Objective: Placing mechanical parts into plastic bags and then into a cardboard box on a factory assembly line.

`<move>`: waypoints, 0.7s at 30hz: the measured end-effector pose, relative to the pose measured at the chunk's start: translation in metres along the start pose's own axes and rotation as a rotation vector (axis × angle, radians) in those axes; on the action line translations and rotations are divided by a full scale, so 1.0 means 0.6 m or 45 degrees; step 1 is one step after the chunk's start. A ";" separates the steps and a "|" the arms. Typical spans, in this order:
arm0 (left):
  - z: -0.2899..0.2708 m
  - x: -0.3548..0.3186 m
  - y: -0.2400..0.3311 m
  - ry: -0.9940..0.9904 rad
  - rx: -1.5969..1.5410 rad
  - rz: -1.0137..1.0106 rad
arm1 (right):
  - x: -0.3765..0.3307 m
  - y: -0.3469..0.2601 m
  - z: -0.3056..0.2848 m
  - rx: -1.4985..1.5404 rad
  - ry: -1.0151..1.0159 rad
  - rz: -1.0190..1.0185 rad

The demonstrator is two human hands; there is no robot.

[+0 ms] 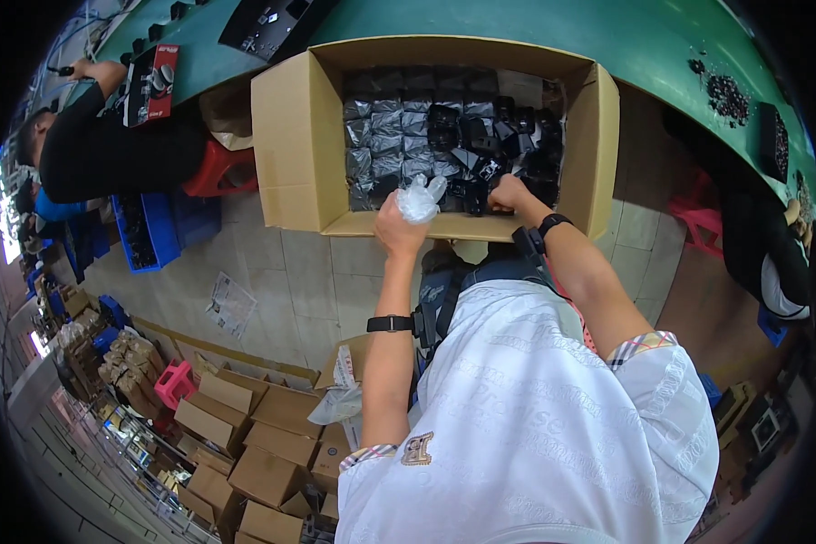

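Observation:
A large open cardboard box (pixel 292 145) stands in front of me. Rows of grey, plastic-wrapped packets (pixel 387 122) line its left and middle. Loose black parts (pixel 479 136), too dark to name, lie in a heap on its right side. At the box's near edge my left hand (pixel 399 232) is closed around a bunched clear plastic bag (pixel 419 201). My right hand (pixel 513 193) reaches inside, its fingers bent and closed at a black part (pixel 491 172) in the heap. Its fingertips are partly hidden.
Behind the box runs a green worktable (pixel 417 20) with a dark tray (pixel 272 27). One person (pixel 109 145) sits at the left, another (pixel 762 236) at the right. A blue crate (pixel 145 240) stands left on the floor; cardboard boxes (pixel 267 458) pile up at lower left.

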State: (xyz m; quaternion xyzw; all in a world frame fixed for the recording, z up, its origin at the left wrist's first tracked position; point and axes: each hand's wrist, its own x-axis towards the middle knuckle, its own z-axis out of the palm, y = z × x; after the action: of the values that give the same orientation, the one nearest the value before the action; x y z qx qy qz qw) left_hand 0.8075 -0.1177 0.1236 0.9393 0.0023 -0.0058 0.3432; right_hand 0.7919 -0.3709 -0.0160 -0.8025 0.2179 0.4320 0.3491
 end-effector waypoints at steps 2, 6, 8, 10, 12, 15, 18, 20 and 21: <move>-0.007 0.001 0.008 -0.009 -0.002 0.037 | 0.013 0.019 0.001 0.478 -0.165 0.228; -0.018 0.002 0.008 -0.015 0.036 0.038 | 0.016 0.017 0.005 0.626 -0.038 0.106; -0.004 0.006 0.023 -0.035 0.021 0.058 | 0.031 0.056 0.002 0.350 0.140 -0.036; -0.003 0.005 0.018 -0.027 0.041 0.046 | 0.019 0.042 -0.002 0.438 0.067 -0.091; -0.007 0.003 0.012 -0.032 0.029 0.046 | -0.015 0.018 -0.017 0.514 -0.012 -0.155; -0.022 -0.004 -0.012 -0.125 0.133 -0.059 | -0.110 -0.043 -0.052 0.929 -0.496 -0.250; -0.032 0.013 0.034 -0.385 -0.409 -0.041 | -0.177 -0.050 -0.068 1.018 -0.493 -0.359; -0.023 0.012 0.039 -0.584 -0.488 0.133 | -0.191 -0.070 -0.048 1.084 -0.575 -0.469; -0.020 0.010 0.036 -0.765 -0.565 0.294 | -0.194 -0.084 -0.039 1.083 -0.581 -0.468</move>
State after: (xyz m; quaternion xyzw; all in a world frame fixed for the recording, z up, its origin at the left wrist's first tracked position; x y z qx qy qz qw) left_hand 0.8140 -0.1267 0.1467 0.7928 -0.2028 -0.2412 0.5217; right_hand 0.7756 -0.3496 0.1102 -0.5000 0.1479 0.4008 0.7533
